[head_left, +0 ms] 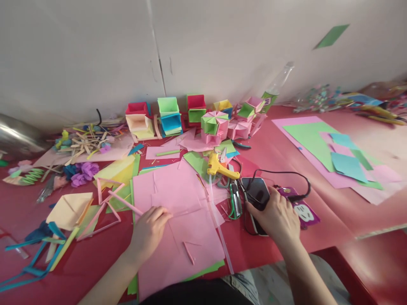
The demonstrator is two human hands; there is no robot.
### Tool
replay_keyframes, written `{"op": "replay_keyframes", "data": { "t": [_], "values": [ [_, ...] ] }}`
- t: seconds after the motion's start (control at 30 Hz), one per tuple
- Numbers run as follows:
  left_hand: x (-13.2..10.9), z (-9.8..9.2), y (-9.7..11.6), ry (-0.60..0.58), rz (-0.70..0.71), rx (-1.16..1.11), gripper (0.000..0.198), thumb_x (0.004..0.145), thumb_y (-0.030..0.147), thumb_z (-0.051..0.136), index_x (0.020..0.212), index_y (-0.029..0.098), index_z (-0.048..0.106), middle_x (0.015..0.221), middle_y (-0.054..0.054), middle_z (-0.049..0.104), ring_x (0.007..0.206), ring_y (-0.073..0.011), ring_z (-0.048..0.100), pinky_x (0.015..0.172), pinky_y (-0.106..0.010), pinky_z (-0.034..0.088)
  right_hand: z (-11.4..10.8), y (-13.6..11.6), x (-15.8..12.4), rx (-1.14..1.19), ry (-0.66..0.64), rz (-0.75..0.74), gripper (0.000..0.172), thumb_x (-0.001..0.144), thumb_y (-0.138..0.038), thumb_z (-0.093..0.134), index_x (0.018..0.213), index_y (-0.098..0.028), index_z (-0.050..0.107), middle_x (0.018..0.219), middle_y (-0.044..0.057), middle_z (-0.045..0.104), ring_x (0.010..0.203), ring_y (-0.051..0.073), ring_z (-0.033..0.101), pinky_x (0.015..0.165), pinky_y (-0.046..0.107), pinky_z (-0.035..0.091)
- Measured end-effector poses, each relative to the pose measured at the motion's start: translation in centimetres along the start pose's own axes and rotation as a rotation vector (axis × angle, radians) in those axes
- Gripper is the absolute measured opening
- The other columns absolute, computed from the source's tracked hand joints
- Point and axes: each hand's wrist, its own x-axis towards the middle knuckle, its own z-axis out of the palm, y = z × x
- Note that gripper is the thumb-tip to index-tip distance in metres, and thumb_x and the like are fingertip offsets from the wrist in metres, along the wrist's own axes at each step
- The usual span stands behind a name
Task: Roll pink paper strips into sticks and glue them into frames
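Note:
A dark-screened smartphone (257,194) lies on the red table, and my right hand (281,216) grips it across its width, thumb on the near side of the screen and fingers along the far edge. A black cable loops over the phone. My left hand (150,231) rests on a stack of pink paper (187,237) with its fingers curled and tips pinched together. What they hold, if anything, blends into the pink sheets. A pink paper strip frame (108,203) reaches up to that hand from the left. Just left of the phone lie a yellow glue gun (219,167) and a utility knife (235,199).
Folded paper boxes (170,116) stand in a row by the wall, with a clear bottle (280,82) at their right. Wooden sticks (84,144) and purple paper flowers (85,173) lie at left. Coloured sheets (311,144) spread at right. A purple case (305,212) sits beside my right hand.

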Motion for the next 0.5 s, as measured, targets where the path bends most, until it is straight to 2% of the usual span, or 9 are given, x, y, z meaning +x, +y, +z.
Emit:
{"op": "replay_keyframes", "data": {
  "t": [0.3,0.4,0.5],
  "values": [
    [-0.1,-0.2,0.2,0.029,-0.010,-0.010,0.025,0.079,0.001,0.046,0.088,0.019,0.061,0.085,-0.003,0.061,0.082,-0.0170,0.056,0.074,-0.031,0.047,0.9,0.4,-0.2,0.096,0.092,-0.012,0.071,0.069,-0.056,0.052,0.119,-0.007,0.042,0.095,0.018,0.060,0.090,0.032,0.057,0.072,0.039,0.043],
    [-0.2,0.0,0.2,0.035,-0.012,-0.012,0.026,0.078,0.000,0.046,0.088,0.019,0.062,0.085,-0.003,0.061,0.082,-0.0171,0.056,0.074,-0.031,0.048,0.3,0.9,-0.7,0.138,0.047,-0.025,0.072,0.074,-0.056,0.048,0.124,-0.006,0.037,0.095,0.020,0.062,0.085,0.034,0.059,0.065,0.042,0.045],
    [-0.3,0.2,0.0,0.031,-0.008,-0.010,0.026,0.078,0.001,0.047,0.090,0.019,0.062,0.087,-0.003,0.061,0.083,-0.0177,0.056,0.075,-0.032,0.048,-1.3,0.3,-1.4,0.159,0.113,-0.155,0.063,0.080,-0.045,0.046,0.127,-0.005,0.034,0.111,0.026,0.055,0.096,0.038,0.055,0.072,0.047,0.045]
  ]
}}
